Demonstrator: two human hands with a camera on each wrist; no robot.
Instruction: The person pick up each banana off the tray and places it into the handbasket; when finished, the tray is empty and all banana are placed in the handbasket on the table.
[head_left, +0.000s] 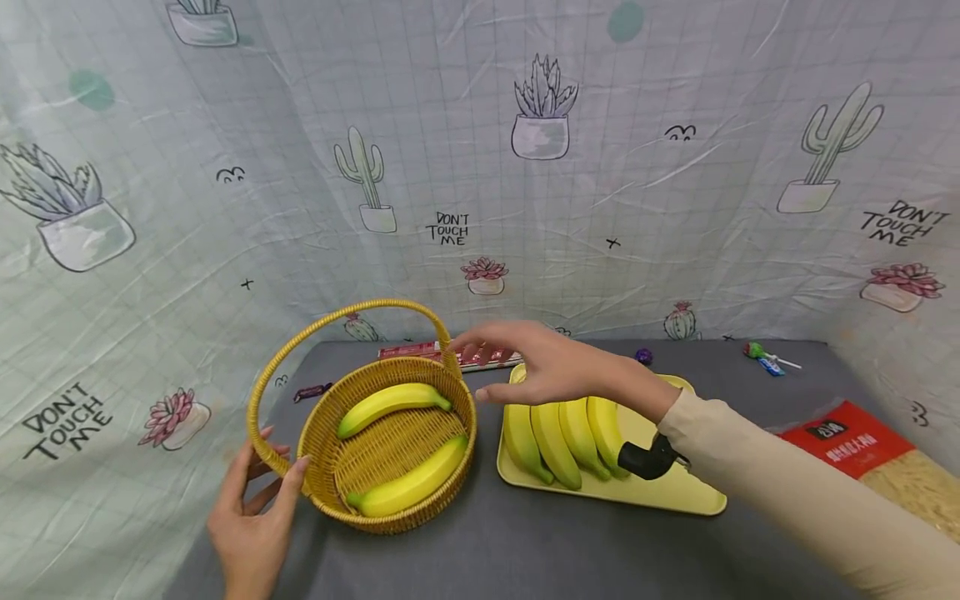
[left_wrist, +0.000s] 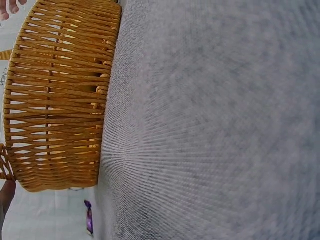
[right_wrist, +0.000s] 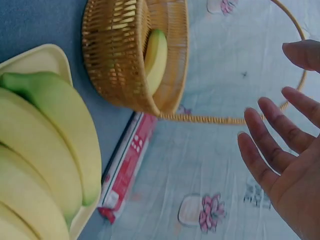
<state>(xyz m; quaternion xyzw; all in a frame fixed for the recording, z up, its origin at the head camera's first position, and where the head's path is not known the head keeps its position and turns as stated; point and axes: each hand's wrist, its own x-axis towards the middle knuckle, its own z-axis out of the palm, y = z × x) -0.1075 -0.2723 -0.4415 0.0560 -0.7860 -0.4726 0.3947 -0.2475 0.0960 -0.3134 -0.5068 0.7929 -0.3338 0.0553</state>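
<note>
A yellow wicker basket (head_left: 396,523) with a tall hoop handle (head_left: 258,390) stands on the grey cloth. Inside lie two bananas, one farther back (head_left: 390,403) and one nearer (head_left: 416,483). At the basket's left side, my left hand (head_left: 251,521) pinches the foot of the handle between thumb and fingers. My right hand (head_left: 551,367) hovers beyond the basket's right rim with fingers spread and nothing in them; the right wrist view shows this hand (right_wrist: 295,170) apart from the handle. Several bananas (head_left: 558,437) lie side by side on a yellow tray (head_left: 675,496), partly under my right forearm.
Behind the basket lies a long red-and-white package (head_left: 408,351). A purple-wrapped sweet (head_left: 312,392) is at the left, a purple ball-shaped sweet (head_left: 643,357) and a green lollipop (head_left: 753,351) at the back. A red bag (head_left: 862,442) lies right. Printed fabric (head_left: 570,225) hangs behind.
</note>
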